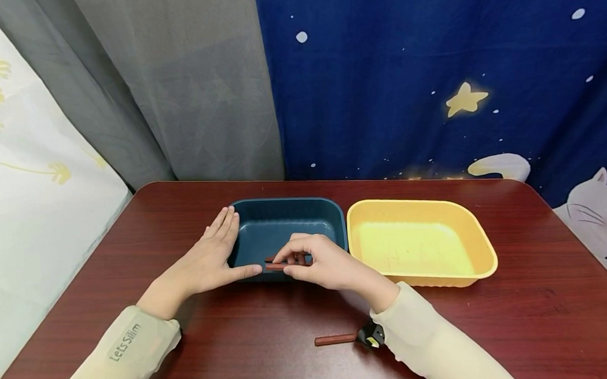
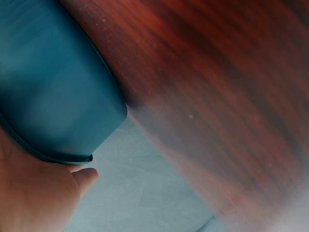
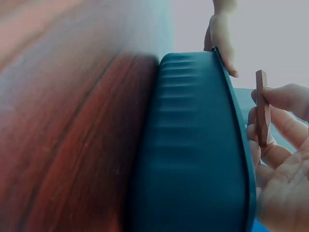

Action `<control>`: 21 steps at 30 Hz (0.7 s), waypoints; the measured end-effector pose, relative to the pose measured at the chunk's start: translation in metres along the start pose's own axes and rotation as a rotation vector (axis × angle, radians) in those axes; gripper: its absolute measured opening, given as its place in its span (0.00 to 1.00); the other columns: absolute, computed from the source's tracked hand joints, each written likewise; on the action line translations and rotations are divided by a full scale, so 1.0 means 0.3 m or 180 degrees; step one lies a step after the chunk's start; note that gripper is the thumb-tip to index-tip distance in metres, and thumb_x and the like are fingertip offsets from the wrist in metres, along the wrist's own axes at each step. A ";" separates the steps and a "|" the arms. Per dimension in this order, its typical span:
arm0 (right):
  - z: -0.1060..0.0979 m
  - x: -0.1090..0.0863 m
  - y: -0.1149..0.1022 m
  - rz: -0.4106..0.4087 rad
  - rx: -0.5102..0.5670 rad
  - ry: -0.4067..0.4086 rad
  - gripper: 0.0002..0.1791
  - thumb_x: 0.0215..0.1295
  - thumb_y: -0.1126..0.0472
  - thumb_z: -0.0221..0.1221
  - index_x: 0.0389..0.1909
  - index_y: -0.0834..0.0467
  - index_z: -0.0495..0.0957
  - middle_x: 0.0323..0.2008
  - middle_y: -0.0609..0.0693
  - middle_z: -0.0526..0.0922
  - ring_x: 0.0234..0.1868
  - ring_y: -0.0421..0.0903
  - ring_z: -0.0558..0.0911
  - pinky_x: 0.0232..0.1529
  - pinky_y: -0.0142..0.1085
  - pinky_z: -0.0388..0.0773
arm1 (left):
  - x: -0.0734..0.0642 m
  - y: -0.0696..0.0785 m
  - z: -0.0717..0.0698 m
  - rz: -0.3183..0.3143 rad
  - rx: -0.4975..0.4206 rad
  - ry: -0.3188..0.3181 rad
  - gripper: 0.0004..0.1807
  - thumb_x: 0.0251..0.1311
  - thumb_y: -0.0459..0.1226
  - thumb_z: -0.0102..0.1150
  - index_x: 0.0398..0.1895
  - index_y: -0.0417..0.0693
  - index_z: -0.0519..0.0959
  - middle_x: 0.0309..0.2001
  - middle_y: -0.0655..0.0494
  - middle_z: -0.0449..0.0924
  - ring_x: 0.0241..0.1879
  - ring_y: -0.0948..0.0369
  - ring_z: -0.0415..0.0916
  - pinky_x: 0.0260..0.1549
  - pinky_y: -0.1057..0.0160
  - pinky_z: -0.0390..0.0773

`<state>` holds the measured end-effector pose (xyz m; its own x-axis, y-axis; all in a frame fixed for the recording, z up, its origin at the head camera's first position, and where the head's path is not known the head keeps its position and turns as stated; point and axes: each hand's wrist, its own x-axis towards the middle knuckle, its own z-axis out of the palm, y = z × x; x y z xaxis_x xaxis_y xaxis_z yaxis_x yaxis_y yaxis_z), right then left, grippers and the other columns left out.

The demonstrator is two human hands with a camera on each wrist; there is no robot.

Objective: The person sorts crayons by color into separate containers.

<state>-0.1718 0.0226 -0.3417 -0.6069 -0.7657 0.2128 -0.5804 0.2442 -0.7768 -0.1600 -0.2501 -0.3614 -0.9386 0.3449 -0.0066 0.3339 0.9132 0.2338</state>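
Note:
A dark blue plastic bin [image 1: 256, 230] stands on the table. My left hand [image 1: 211, 259] rests on its left rim, fingers straight and thumb stretched along the near edge; the left wrist view shows that hand at the bin's wall [image 2: 58, 92]. Over the bin's near side, my right hand [image 1: 323, 262] pinches a short reddish-brown wooden stick [image 3: 262, 108] between thumb and fingers. A dark reddish piece [image 1: 269, 259] shows just behind the stick, partly hidden by the fingers. Another reddish-brown stick [image 1: 335, 340] lies on the table below the right wrist.
A yellow bin [image 1: 482, 254] stands right beside the blue one. The dark red wooden table [image 1: 250, 343] ends at a grey curtain [image 1: 199, 103] and a blue patterned curtain [image 1: 381, 92]. A black wrist camera [image 1: 371, 334] sits under the right sleeve.

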 end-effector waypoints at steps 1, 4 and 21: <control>0.000 0.006 0.003 -0.0005 0.0004 0.0015 0.10 0.66 0.64 0.63 0.46 0.55 0.86 0.35 0.46 0.81 0.33 0.36 0.75 0.35 0.31 0.76 | 0.001 -0.001 0.000 0.0004 -0.0006 0.0004 0.67 0.55 0.74 0.51 0.78 0.33 0.40 0.81 0.41 0.30 0.80 0.44 0.30 0.72 0.34 0.50; -0.002 0.024 0.013 0.0007 0.0032 0.0028 0.10 0.66 0.65 0.63 0.46 0.56 0.86 0.37 0.48 0.82 0.33 0.37 0.75 0.35 0.31 0.76 | 0.003 0.000 0.001 -0.0005 -0.0038 -0.0018 0.67 0.54 0.74 0.52 0.79 0.34 0.39 0.81 0.42 0.29 0.80 0.46 0.28 0.72 0.35 0.49; 0.003 0.125 0.069 0.0272 -0.0155 0.0040 0.11 0.67 0.64 0.62 0.48 0.55 0.86 0.41 0.50 0.84 0.35 0.39 0.76 0.38 0.32 0.78 | -0.004 0.001 -0.001 0.0019 -0.0063 -0.0004 0.66 0.56 0.73 0.51 0.78 0.33 0.40 0.81 0.41 0.30 0.80 0.44 0.29 0.72 0.33 0.48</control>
<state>-0.2061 -0.0016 -0.3505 -0.6619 -0.7334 0.1548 -0.5519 0.3371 -0.7627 -0.1589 -0.2503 -0.3609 -0.9365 0.3507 -0.0062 0.3378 0.9065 0.2531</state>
